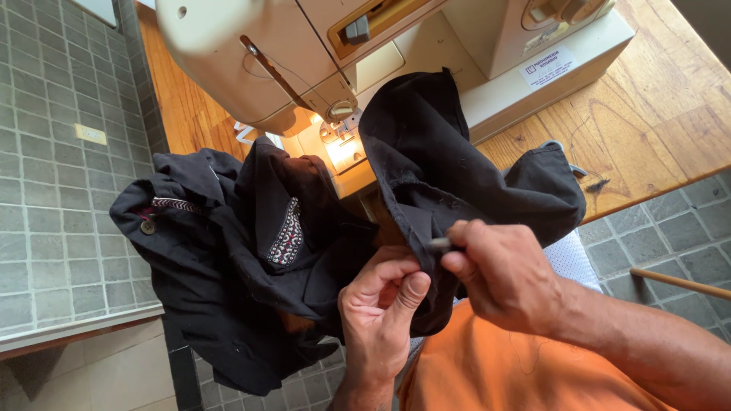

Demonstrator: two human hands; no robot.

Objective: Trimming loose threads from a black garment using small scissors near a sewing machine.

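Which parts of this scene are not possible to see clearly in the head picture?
- Small grey tool: the right hand covers most of it, so its kind is unclear.
- Black cloth garment: its folds hide the seam being worked on, and the left hand covers part of the edge.
- Cream sewing machine: cut off by the top edge; the cloth hides its needle.
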